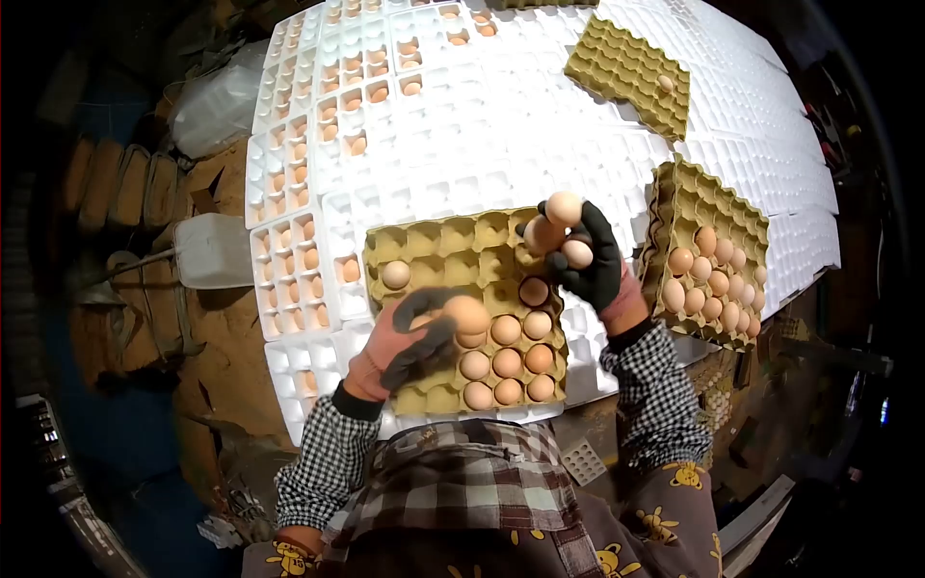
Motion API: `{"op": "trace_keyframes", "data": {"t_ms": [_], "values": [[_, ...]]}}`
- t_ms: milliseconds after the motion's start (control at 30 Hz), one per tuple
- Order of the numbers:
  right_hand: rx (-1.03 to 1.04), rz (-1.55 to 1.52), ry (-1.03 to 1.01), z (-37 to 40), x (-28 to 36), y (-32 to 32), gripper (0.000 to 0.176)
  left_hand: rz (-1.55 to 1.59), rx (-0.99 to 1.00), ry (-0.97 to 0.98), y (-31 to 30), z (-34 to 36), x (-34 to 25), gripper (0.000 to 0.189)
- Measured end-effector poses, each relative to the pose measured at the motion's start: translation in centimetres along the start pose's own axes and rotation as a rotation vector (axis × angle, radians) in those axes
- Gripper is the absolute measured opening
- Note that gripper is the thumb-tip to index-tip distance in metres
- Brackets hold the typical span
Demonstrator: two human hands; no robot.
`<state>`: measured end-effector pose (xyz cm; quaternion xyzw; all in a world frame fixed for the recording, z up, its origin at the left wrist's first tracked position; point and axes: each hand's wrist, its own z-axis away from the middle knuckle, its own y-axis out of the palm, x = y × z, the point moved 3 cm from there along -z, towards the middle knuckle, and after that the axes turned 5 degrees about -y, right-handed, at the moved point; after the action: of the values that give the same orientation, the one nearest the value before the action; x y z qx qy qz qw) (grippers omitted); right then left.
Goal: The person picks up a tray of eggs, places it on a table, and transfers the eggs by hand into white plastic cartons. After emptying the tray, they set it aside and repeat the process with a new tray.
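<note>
My left hand (393,342), in a dark-palmed pink glove, is closed around brown eggs (466,315) over the yellow-green egg tray (443,234). It is slightly blurred, and part of its grip is hidden. Fingers of my gloved right hand (599,262) hold three eggs together above the tray's upper right corner, one of them a pale brown egg (564,209) on top. Beneath my hands, the tray has several eggs (506,363) set in its right-hand cups. One single egg (395,275) sits in a cup at its left side.
White foam trays (462,125) cover the surface, with eggs in many left-hand pockets. Right of my right hand, another pulp tray (689,183) holds a pile of eggs. Farther back lies a pulp tray (617,63) with one egg (666,84). A white container (220,250) is at the left.
</note>
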<state>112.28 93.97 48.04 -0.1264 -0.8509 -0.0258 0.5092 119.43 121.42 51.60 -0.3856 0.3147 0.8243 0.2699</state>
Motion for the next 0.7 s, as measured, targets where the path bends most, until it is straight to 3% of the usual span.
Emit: {"op": "trace_keyframes", "data": {"t_ms": [33,67,100,133,167,200,233,267,300,367,433,500,600,700], "values": [[-0.216,-0.392,0.102,1.6,1.6,2.7,0.058,0.199,0.006,-0.116,-0.1,1.7,1.1,0.039],[-0.204,-0.375,0.096,2.3,2.7,4.0,0.058,0.24,0.016,-0.097,0.0,3.0,2.4,0.04],[-0.332,-0.494,0.451,3.4,2.6,5.5,0.051,0.28,0.014,-0.083,-0.2,4.5,3.6,0.041],[-0.451,-0.612,0.815,4.8,2.6,7.5,0.06,0.297,-0.003,-0.076,-0.2,6.3,4.4,0.041],[-0.447,-0.625,0.889,5.5,3.8,9.1,0.058,0.285,-0.006,-0.002,-1.0,7.9,5.6,0.042],[-0.453,-1.085,0.914,6.3,4.5,11.5,0.058,0.219,-0.029,-0.036,-2.7,10.1,5.9,0.041],[-0.072,-0.392,0.686,7.0,5.0,12.8,0.057,0.155,-0.071,-0.075,-4.6,12.8,6.1,0.041],[-0.019,-0.479,0.823,6.4,7.7,15.1,0.052,0.246,-0.221,-0.107,-8.2,15.0,9.1,0.041],[0.068,-0.436,0.554,4.0,10.4,18.4,0.046,0.244,-0.444,-0.069,-12.2,17.1,11.9,0.04],[0.218,-0.503,1.182,5.8,9.1,23.1,0.05,-0.033,-0.78,0.01,-18.5,19.8,14.8,0.045],[0.366,-0.058,0.624,5.9,7.5,29.1,0.051,-0.739,-0.931,0.201,-20.2,20.0,12.3,0.053],[0.418,0.488,0.368,4.3,6.7,33.6,0.05,-0.941,-1.006,0.082,-19.9,18.2,9.2,0.061],[0.474,0.849,0.475,2.9,3.9,37.5,0.039,-1.068,-0.946,-0.063,-22.3,15.8,10.2,0.06],[0.343,0.737,0.367,4.8,3.9,37.8,0.039,-1.015,-0.967,0.057,-24.1,16.4,12.7,0.058]]}}
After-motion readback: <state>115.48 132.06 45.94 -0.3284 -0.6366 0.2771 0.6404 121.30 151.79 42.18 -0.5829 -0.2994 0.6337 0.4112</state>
